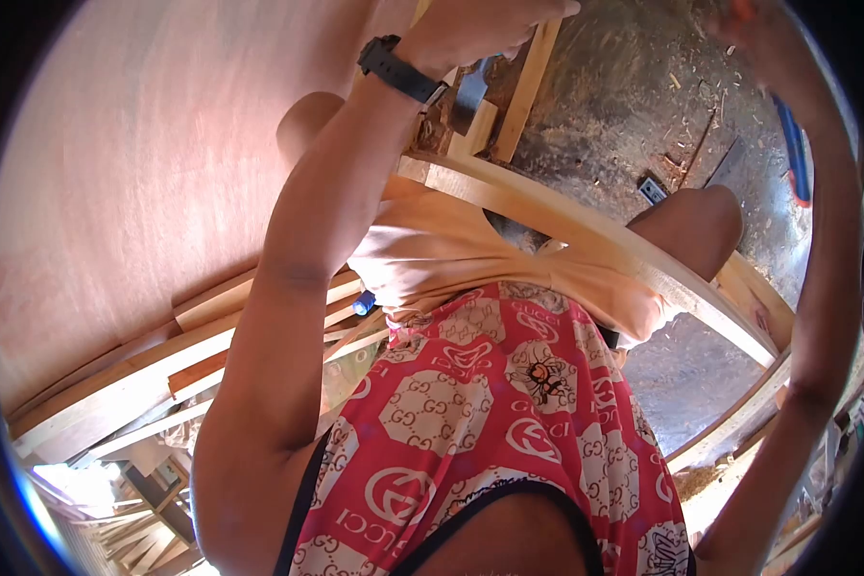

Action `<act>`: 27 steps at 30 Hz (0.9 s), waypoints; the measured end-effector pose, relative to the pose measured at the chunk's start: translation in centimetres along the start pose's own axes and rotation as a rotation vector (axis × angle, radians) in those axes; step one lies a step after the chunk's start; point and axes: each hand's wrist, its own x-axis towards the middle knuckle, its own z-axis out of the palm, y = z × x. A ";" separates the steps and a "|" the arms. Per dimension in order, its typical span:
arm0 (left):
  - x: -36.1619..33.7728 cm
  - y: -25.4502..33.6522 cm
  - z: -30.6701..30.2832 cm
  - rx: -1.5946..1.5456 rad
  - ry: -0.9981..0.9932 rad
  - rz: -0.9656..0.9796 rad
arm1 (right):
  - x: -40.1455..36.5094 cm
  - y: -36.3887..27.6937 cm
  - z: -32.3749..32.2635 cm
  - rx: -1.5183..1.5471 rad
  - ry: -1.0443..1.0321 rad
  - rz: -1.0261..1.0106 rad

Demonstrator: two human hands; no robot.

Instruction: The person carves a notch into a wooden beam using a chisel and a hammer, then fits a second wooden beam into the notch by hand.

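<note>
My left hand [480, 27], with a black watch [394, 69] at its wrist, reaches over the wooden frame at the top edge. Its fingers are bent together and point right; what they hold, if anything, is hidden. Just beneath it, a flat blue-grey metal piece [470, 94] stands among the wood strips. At the upper right my right hand [760, 38] is raised, smeared by motion and partly cut off. Its fingers look closed around something with an orange-red part [742, 10]. Below that hand shows a long blue thing [793, 144] with a red end.
A long pale wooden bar [566, 216] crosses in front of my body, between my knees and lap. Left stands a large plywood sheet [144, 163]. Wood shavings and a small metal-and-black piece [652, 189] lie on the floor [605, 106]. Several timber strips [154, 370] lie at the left.
</note>
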 end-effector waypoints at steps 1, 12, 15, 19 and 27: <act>0.0 0.1 0.0 -0.005 0.003 -0.003 | 1.6 1.3 0.9 -0.003 -0.005 -0.002; -0.4 -0.2 -0.2 0.002 -0.012 0.066 | 3.8 2.9 1.6 0.209 0.140 0.027; -0.7 0.2 0.2 0.117 0.052 0.047 | 1.4 -2.2 2.5 0.319 0.129 0.125; -1.2 0.0 0.3 0.062 -0.063 0.033 | 1.4 1.0 2.6 -0.198 -0.229 -0.223; -1.9 0.3 -0.1 0.016 0.050 0.123 | 0.4 -2.1 5.1 -0.346 0.130 -0.173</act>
